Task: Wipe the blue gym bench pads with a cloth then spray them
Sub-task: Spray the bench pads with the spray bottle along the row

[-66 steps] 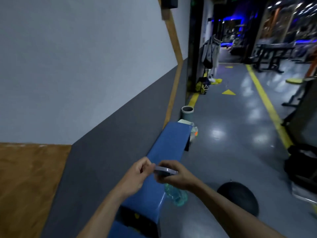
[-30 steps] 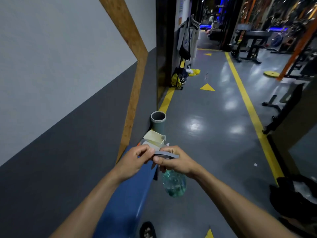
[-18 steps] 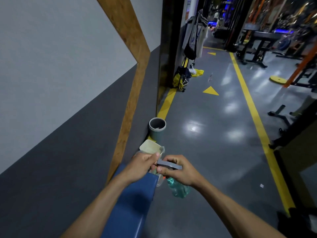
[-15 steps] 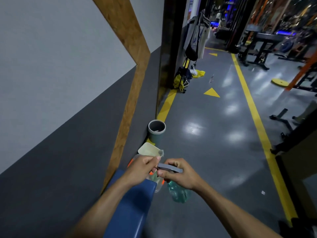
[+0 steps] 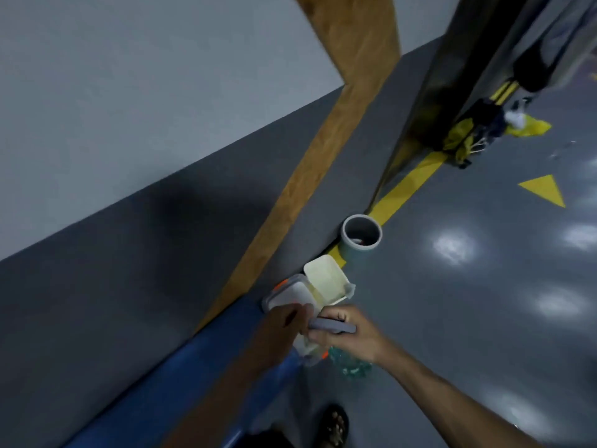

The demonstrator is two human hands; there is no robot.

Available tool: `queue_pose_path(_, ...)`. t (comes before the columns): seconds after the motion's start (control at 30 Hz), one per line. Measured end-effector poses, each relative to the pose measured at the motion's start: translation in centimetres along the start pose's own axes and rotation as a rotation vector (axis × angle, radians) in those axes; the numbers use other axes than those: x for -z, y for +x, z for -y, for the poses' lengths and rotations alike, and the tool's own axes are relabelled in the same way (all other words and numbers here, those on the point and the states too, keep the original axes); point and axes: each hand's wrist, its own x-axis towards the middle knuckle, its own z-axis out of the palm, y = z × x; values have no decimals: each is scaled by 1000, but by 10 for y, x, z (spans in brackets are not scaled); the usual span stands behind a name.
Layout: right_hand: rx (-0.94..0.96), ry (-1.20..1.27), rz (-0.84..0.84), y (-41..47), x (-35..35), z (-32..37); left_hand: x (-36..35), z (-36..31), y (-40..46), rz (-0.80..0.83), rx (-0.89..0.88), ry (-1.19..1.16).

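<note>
The blue bench pad (image 5: 168, 392) runs along the grey wall from the bottom left, and its far end lies under my hands. My right hand (image 5: 355, 337) grips a clear teal spray bottle (image 5: 350, 365) by its neck, just past the pad's right edge. The bottle's grey spray head (image 5: 332, 326) points left. My left hand (image 5: 284, 321) pinches the tip of that head. No cloth is in view. The image is blurred by motion.
A clear plastic container (image 5: 290, 294) with orange clips and a cream box (image 5: 324, 279) sit at the bench's far end. A grey bin (image 5: 361, 234) stands beyond them by the wall. Yellow bags (image 5: 465, 137) lie farther along. My sandalled foot (image 5: 336, 425) is on the grey floor.
The view has moved forward along the bench and tilted down. Both hands stay together on the spray bottle, now over the pad's far end beside the containers.
</note>
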Motion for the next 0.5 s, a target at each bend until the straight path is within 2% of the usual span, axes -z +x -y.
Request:
queue_pose_path(0.17,52,-224,190,48,6,-26,0,42,15,-93,194,-52)
queue_pose_path(0.27,108,-422,310,75,7,-40,6,66,34,-137,244,-83)
queue_pose_path(0.43,170,-616,375,122,2,-64,10,110,66,-191,282,-139)
queue_pose_path(0.5,329,-792,393,138,-1,-82,5,130,76,-225,299,-161)
